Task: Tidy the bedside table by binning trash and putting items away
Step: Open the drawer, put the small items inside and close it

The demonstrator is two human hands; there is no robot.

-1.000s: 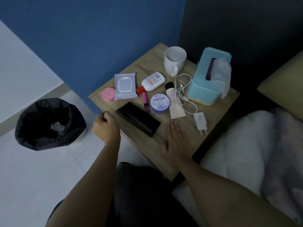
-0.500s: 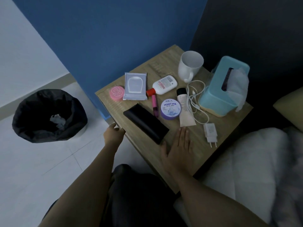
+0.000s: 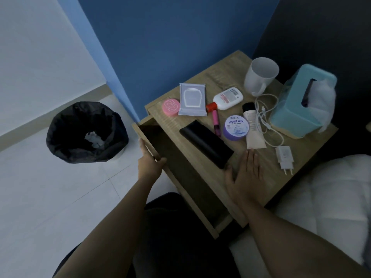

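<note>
Head view: jar reads "MOIST HYA".

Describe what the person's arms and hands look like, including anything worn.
Both arms are bare as far as the view shows: no sleeves. The left hand and right hand carry no gloves, watch, bracelet or rings that this dim light reveals.

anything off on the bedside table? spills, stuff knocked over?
No spill or damage visible. The red-capped white bottle lies on its side, the charger cable sprawls in loose loops, and a tissue hangs out of the teal box.
</note>
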